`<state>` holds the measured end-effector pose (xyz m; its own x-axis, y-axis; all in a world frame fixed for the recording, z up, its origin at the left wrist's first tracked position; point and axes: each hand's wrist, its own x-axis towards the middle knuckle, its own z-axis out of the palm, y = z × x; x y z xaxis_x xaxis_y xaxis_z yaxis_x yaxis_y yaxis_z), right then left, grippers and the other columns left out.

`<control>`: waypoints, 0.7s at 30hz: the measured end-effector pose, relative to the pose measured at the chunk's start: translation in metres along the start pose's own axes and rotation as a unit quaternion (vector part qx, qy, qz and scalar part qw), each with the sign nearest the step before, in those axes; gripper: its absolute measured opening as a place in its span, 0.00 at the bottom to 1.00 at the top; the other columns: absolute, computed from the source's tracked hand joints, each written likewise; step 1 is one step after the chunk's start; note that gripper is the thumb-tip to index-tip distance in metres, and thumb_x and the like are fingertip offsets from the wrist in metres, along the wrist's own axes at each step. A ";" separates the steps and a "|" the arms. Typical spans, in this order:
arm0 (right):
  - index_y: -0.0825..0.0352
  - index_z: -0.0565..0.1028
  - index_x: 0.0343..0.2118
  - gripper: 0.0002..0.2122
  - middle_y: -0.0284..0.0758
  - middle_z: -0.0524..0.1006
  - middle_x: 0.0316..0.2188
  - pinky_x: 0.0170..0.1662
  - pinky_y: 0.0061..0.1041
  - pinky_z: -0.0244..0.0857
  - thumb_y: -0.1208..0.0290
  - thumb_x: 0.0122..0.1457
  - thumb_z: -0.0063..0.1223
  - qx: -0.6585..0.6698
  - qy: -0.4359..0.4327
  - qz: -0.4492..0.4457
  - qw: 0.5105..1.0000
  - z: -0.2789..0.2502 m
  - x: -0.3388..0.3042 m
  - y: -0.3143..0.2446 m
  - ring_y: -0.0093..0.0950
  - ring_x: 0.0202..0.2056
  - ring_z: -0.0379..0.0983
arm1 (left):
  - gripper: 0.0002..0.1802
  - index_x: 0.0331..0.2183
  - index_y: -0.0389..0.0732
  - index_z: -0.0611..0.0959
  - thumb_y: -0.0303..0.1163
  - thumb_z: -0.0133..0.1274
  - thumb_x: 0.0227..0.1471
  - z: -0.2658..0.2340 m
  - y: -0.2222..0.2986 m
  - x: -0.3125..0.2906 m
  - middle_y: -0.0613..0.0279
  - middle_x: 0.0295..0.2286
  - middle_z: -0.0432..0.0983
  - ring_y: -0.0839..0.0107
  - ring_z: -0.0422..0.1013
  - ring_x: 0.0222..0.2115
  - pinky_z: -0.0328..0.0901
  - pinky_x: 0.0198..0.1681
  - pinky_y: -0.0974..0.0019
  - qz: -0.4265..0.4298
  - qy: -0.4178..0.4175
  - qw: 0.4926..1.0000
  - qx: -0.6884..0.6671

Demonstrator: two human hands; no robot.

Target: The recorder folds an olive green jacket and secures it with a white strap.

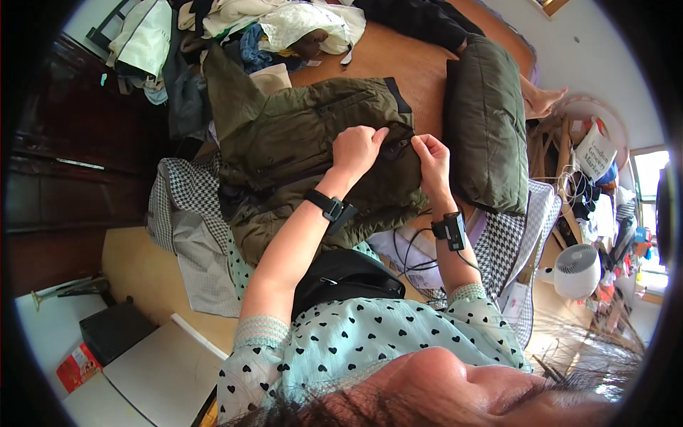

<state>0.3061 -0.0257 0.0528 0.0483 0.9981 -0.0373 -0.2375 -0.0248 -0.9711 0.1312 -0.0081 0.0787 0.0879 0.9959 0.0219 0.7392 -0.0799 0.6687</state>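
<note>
An olive-green jacket (284, 135) is spread out in front of me, one sleeve toward the far left and a dark ribbed band at its far right end. My left hand (358, 151) is closed, thumb and fingers pinching the jacket's dark edge. Just right of it, my right hand (432, 158) pinches the same part of the jacket between thumb and fingertips. A small gap separates the two hands, with dark fabric between them. Beside my right hand lies a puffy olive-green bundle (487, 124), folded into a pillow shape.
A heap of clothes (284, 28) covers the far left of the brown bed surface (398, 60). Another person's bare foot (544, 101) lies beyond the bundle. Houndstooth fabric (188, 185) hangs at the near edge. A white fan (576, 270) stands right; black cables (413, 249) lie near my right forearm.
</note>
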 end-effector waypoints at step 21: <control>0.68 0.71 0.24 0.06 0.23 0.70 0.19 0.24 0.12 0.56 0.78 0.54 0.56 -0.125 0.022 -0.089 0.988 0.003 0.003 0.007 0.09 0.22 0.61 | 0.15 0.15 0.35 0.73 0.33 0.54 0.47 0.029 0.023 -0.017 0.46 0.16 0.70 0.47 0.69 0.20 0.62 0.22 0.53 0.118 0.082 0.982 -0.124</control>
<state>0.3019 -0.0231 0.0466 0.1103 0.9847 0.1347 0.0252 0.1327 -0.9908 0.1658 -0.0284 0.0721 0.1136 0.9463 0.3026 0.5245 -0.3158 0.7907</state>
